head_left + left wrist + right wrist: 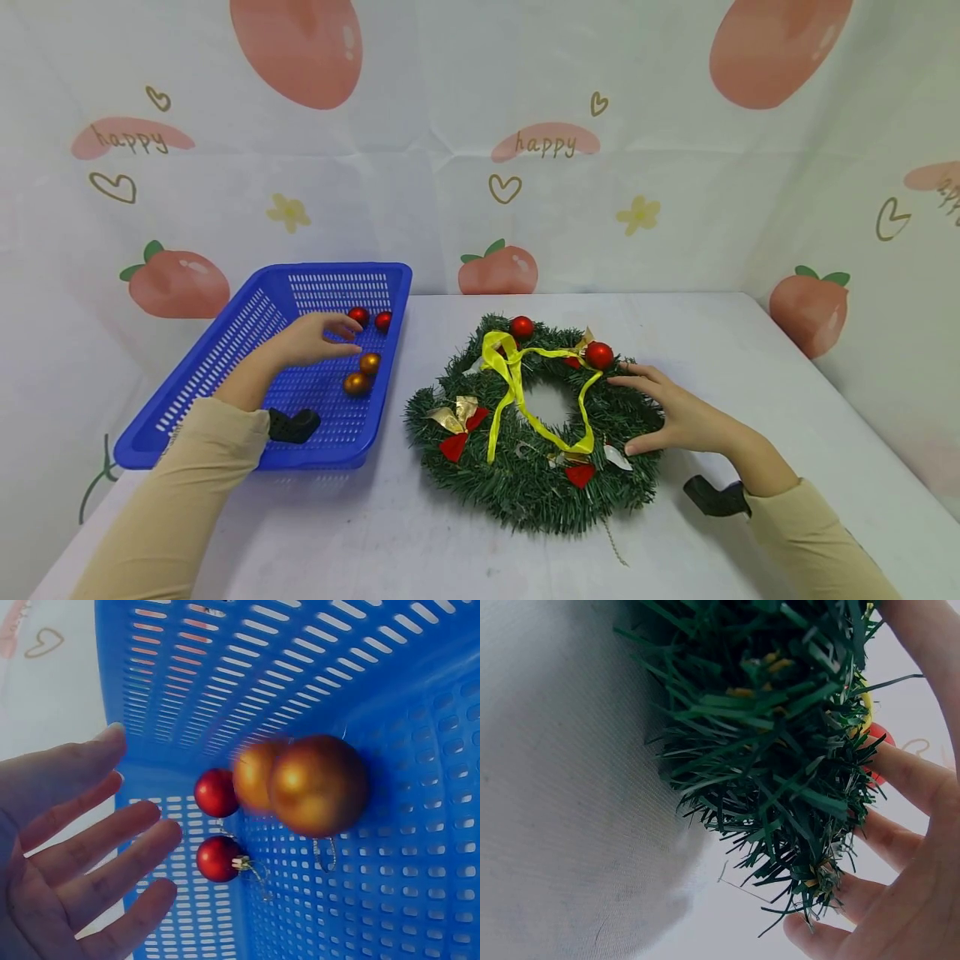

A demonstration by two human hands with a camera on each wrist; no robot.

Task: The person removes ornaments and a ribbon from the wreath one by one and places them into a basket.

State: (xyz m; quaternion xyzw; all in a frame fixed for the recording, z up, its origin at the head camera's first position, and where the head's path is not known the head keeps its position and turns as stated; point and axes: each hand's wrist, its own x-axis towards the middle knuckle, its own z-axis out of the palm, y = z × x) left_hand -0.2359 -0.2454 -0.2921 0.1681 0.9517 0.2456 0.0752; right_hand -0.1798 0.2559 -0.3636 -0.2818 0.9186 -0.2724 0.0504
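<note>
In the head view my left hand point(318, 340) hovers inside the blue basket point(195, 387), fingers loosely bent and holding nothing. Gold baubles point(357, 384) and red baubles point(358, 317), two of each, lie along the basket's right side. The left wrist view shows the spread fingers apart from every red bauble point(217, 859) and gold bauble point(319, 786). My right hand point(671, 412) rests at the right edge of the green wreath point(480, 467), thumb and fingers spread on its needles point(780, 750). A yellow ribbon point(512, 375) and two red baubles point(599, 356) sit on the wreath.
Red and gold bows point(454, 447) and white leaf shapes point(617, 457) decorate the wreath. A thin cord point(615, 542) trails from its front. All stands on a white table point(420, 550), with a printed cloth point(420, 100) hanging behind. Black wrist mounts point(716, 497) sit below both hands.
</note>
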